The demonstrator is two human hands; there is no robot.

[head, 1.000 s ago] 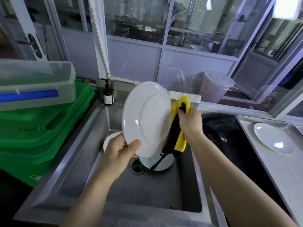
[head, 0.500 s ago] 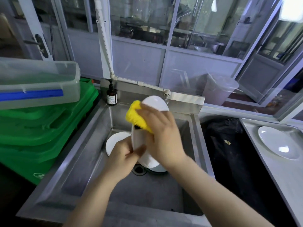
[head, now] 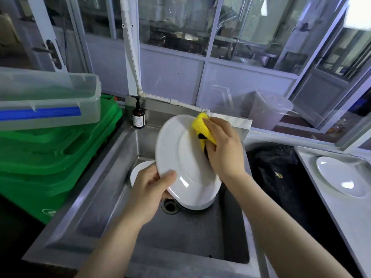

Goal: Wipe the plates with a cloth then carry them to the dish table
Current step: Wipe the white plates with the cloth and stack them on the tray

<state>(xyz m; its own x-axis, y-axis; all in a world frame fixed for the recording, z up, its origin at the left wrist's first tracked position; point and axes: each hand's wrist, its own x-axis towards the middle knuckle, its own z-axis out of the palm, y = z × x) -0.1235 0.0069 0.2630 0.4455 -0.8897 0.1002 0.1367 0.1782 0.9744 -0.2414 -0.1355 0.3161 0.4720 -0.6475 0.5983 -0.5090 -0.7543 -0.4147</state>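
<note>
Over the steel sink, left hand pinches the tilted white plate at its lower rim, right hand closed on the yellow cloth at its upper-right edge, dish table off right.

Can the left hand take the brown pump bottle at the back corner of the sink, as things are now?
Probably not yet. The left hand is gripping the held plate's lower rim, so it is occupied. The path to the pump bottle itself looks free along the sink.

White plate; yellow-black cloth; green crates.
</note>
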